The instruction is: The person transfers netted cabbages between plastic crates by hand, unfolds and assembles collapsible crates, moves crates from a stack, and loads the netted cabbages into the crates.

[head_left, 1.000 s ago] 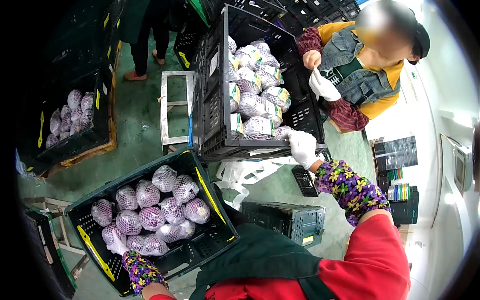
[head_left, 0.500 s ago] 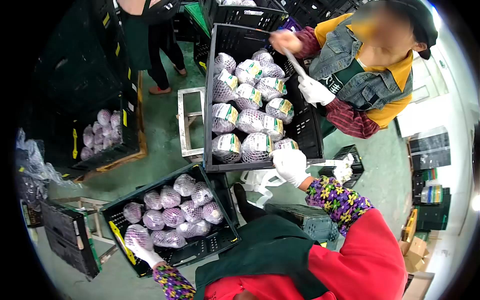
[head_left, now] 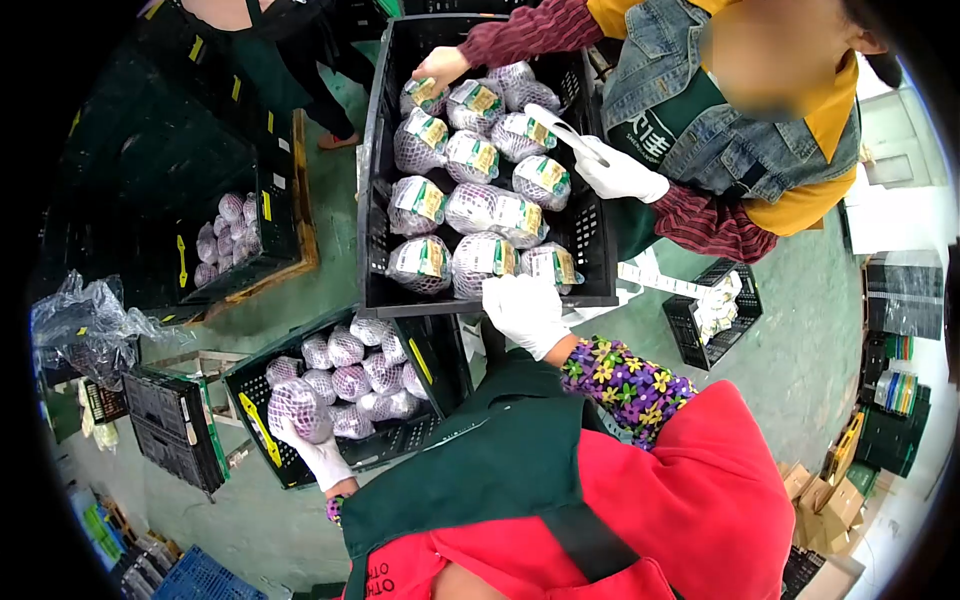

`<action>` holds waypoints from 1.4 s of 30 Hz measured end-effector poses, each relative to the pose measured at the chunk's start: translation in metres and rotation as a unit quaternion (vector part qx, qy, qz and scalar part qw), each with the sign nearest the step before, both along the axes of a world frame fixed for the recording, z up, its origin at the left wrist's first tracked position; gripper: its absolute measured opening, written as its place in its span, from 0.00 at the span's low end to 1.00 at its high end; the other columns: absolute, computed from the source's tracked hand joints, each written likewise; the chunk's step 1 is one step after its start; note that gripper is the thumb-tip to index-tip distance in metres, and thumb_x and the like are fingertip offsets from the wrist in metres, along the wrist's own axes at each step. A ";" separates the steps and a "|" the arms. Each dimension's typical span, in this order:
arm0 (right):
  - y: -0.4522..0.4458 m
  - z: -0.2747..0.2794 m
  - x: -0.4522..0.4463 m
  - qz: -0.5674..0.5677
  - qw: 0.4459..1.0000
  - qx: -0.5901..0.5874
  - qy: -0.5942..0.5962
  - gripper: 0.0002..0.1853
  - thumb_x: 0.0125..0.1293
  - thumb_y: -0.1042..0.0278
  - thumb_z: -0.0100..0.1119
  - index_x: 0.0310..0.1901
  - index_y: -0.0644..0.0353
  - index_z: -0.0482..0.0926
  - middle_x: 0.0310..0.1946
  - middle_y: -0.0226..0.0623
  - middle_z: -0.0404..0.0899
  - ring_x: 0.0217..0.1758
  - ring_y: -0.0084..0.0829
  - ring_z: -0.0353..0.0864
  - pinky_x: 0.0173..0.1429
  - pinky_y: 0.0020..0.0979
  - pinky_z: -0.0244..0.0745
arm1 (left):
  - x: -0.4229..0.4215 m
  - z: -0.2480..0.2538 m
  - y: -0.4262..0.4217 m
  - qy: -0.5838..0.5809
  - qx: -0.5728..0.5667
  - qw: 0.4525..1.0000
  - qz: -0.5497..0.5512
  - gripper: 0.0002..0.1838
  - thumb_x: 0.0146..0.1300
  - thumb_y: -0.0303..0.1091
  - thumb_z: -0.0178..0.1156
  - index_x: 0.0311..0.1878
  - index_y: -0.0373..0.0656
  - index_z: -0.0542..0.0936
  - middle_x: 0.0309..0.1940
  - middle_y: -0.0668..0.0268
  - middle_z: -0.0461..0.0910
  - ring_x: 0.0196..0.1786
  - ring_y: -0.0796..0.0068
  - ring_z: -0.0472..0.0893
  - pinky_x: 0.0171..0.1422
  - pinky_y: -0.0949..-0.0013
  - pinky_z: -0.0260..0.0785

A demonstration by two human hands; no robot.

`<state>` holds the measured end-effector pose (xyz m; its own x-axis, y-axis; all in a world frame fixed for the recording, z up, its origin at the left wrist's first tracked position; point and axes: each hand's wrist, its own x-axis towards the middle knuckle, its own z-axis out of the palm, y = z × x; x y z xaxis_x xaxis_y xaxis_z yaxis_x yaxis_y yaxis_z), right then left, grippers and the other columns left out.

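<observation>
Over one crate (head_left: pixel 400 440), left hand (head_left: pixel 318 461) is clasping a netted ball (head_left: pixel 300 408), best cradled gently; right hand (head_left: pixel 526 315), grip unclear, is touching another crate (head_left: pixel 425 306).

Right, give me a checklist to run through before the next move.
1. Left hand holding a netted bundle: ok.
2. Label on the netted bundle: cannot tell; none shows on the visible side.
3. Right hand at the near rim of the upper crate: ok.
4. Firmness of the right hand's hold: cannot tell.
5. Upper crate clear of other hands: not ok; the co-worker's bare hand is at a labelled bundle inside.
</observation>
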<state>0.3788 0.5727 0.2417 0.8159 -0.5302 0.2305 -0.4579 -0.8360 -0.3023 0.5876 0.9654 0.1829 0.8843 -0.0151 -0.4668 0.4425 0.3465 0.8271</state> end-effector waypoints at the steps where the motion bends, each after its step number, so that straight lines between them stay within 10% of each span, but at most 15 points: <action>1: -0.001 0.001 0.000 0.002 1.000 0.011 0.009 0.09 0.65 0.59 0.52 0.29 0.50 0.77 0.22 0.32 0.76 0.25 0.37 0.77 0.32 0.42 0.71 | 0.004 0.004 -0.003 0.010 0.004 1.000 0.017 0.37 0.58 0.53 0.66 0.68 0.52 0.68 0.65 0.62 0.71 0.66 0.59 0.71 0.66 0.48 0.68; 10: 0.000 0.003 -0.003 0.012 1.000 0.014 -0.002 0.09 0.65 0.58 0.53 0.30 0.51 0.77 0.21 0.31 0.75 0.25 0.36 0.77 0.33 0.41 0.68 | -0.004 0.059 -0.035 -0.011 -0.005 1.000 0.018 0.36 0.57 0.48 0.69 0.68 0.50 0.69 0.63 0.60 0.73 0.63 0.59 0.74 0.65 0.50 0.72; 25: -0.012 0.005 0.005 0.037 0.996 0.043 0.064 0.09 0.64 0.59 0.53 0.29 0.51 0.76 0.22 0.33 0.76 0.27 0.35 0.80 0.32 0.40 0.71 | -0.030 -0.027 0.017 0.028 0.101 0.994 0.034 0.32 0.60 0.50 0.64 0.65 0.59 0.63 0.62 0.61 0.69 0.60 0.55 0.73 0.56 0.45 0.75; 29: -0.046 0.006 0.027 0.074 0.972 0.221 0.011 0.13 0.67 0.56 0.51 0.42 0.54 0.81 0.34 0.39 0.83 0.37 0.45 0.82 0.43 0.42 0.77 | -0.055 -0.024 0.018 0.076 0.119 0.988 0.069 0.28 0.65 0.45 0.60 0.66 0.58 0.63 0.62 0.61 0.68 0.60 0.54 0.73 0.55 0.46 0.76; 32: -0.129 -0.026 0.076 0.111 0.994 0.017 0.012 0.15 0.65 0.58 0.51 0.46 0.54 0.82 0.34 0.48 0.79 0.38 0.50 0.79 0.46 0.47 0.74 | -0.064 -0.037 0.030 0.077 0.115 0.988 0.069 0.28 0.64 0.45 0.61 0.65 0.57 0.64 0.62 0.61 0.69 0.61 0.55 0.73 0.56 0.45 0.74; 37: -0.236 -0.010 0.109 -0.255 0.951 0.165 0.054 0.17 0.67 0.53 0.50 0.48 0.51 0.84 0.48 0.43 0.83 0.55 0.50 0.81 0.57 0.47 0.76 | -0.074 -0.031 0.035 0.069 0.100 0.990 0.071 0.28 0.65 0.47 0.60 0.65 0.58 0.63 0.63 0.63 0.69 0.61 0.56 0.73 0.59 0.45 0.72; 42: -0.287 -0.076 0.092 -0.074 0.973 0.214 0.031 0.20 0.61 0.68 0.49 0.52 0.51 0.83 0.53 0.43 0.81 0.59 0.43 0.78 0.63 0.37 0.71 | -0.081 -0.043 0.052 0.071 0.072 0.991 0.088 0.27 0.65 0.40 0.60 0.65 0.55 0.64 0.61 0.61 0.70 0.59 0.56 0.74 0.53 0.48 0.77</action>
